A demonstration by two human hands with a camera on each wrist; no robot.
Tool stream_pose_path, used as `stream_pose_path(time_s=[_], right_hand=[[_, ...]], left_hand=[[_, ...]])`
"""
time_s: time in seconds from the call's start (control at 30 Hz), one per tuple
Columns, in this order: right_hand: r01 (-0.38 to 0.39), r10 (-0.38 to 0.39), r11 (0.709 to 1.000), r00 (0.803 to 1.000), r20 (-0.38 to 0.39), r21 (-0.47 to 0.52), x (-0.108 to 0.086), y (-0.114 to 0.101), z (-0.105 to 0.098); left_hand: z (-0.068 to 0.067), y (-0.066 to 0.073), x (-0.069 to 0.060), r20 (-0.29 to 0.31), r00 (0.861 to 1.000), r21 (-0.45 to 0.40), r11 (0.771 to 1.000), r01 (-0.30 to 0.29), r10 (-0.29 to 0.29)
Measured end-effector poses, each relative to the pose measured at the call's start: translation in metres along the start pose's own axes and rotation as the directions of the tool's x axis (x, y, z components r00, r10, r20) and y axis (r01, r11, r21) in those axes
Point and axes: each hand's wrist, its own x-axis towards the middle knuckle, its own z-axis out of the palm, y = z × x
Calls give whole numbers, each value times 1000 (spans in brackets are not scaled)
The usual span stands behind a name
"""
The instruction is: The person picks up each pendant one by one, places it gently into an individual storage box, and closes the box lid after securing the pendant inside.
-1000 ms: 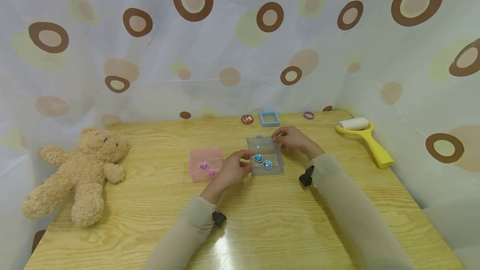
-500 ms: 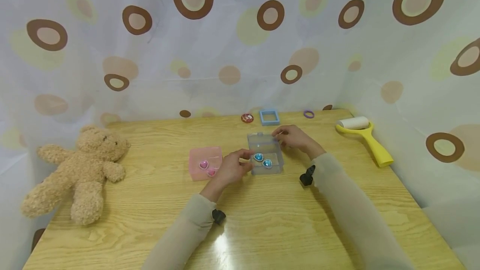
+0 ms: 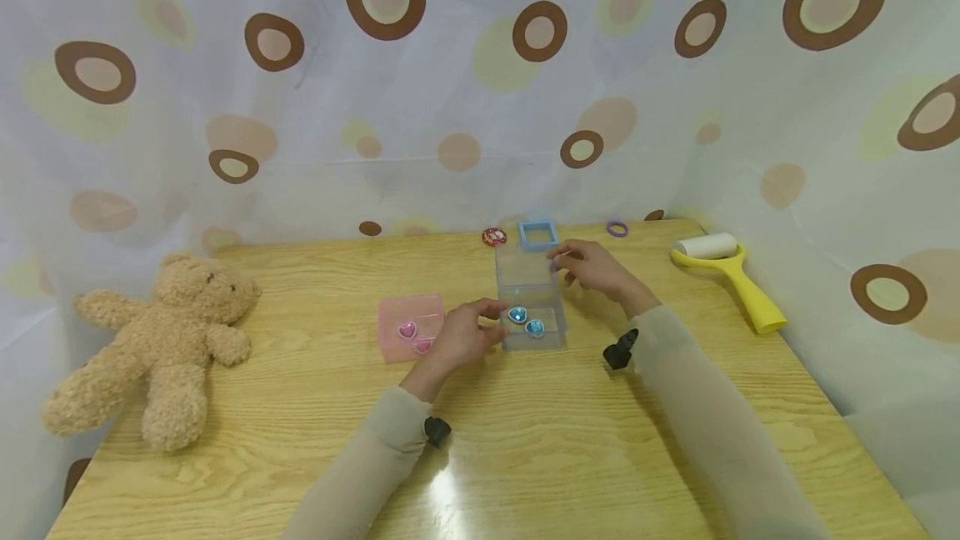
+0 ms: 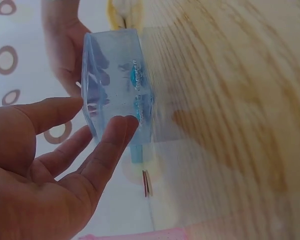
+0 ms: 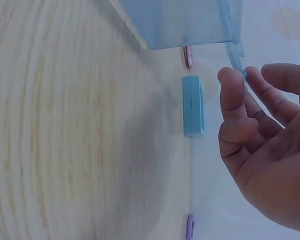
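Note:
A clear bluish plastic box (image 3: 534,340) stands on the table with its hinged lid (image 3: 523,267) raised at the back. Inside lie two blue heart-shaped gems (image 3: 517,315) with beaded rims. My left hand (image 3: 467,338) rests its fairly straight fingertips against the box's left side, as the left wrist view also shows. At the lid's right edge, the curled fingers of my right hand (image 3: 596,267) pinch it; in the right wrist view the lid's edge reaches the fingertips (image 5: 231,80). Left of the box, a pink see-through box (image 3: 393,348) contains pink heart gems (image 3: 407,330), one partly behind my left hand.
Along the back edge sit a red round badge (image 3: 494,237), a light-blue square frame (image 3: 538,235) and a purple ring (image 3: 617,228). A yellow-handled lint roller (image 3: 746,294) lies at the right. On the left is a teddy bear (image 3: 168,332). A patterned curtain (image 3: 465,90) hangs behind.
The lid of the bluish box has swung upward and back, its rim now higher in the head view. My right hand has moved slightly up with it; the left stays put.

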Motion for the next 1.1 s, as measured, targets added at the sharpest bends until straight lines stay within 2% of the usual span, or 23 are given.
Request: stream_pose_path(time_s=[0.23, 0.37, 0.63, 0.9, 1.1], right_hand=[[-9, 13, 993, 999, -31, 117, -4, -7, -2], [-11, 17, 990, 999, -39, 144, -7, -13, -4], [10, -9, 993, 1000, -11, 114, -16, -15, -8], [9, -16, 989, 999, 48, 146, -27, -18, -13], [-32, 23, 997, 992, 121, 77, -35, -18, -13]], left_hand=[[-1, 2, 0, -4, 1000, 19, 1000, 5, -5], [-2, 4, 0, -5, 1000, 16, 1000, 2, -2], [-3, 6, -1, 3, 1000, 21, 1000, 16, -16], [-2, 5, 1, 11, 1000, 7, 1000, 28, -28], [-3, 4, 2, 12, 1000, 16, 1000, 18, -18]])
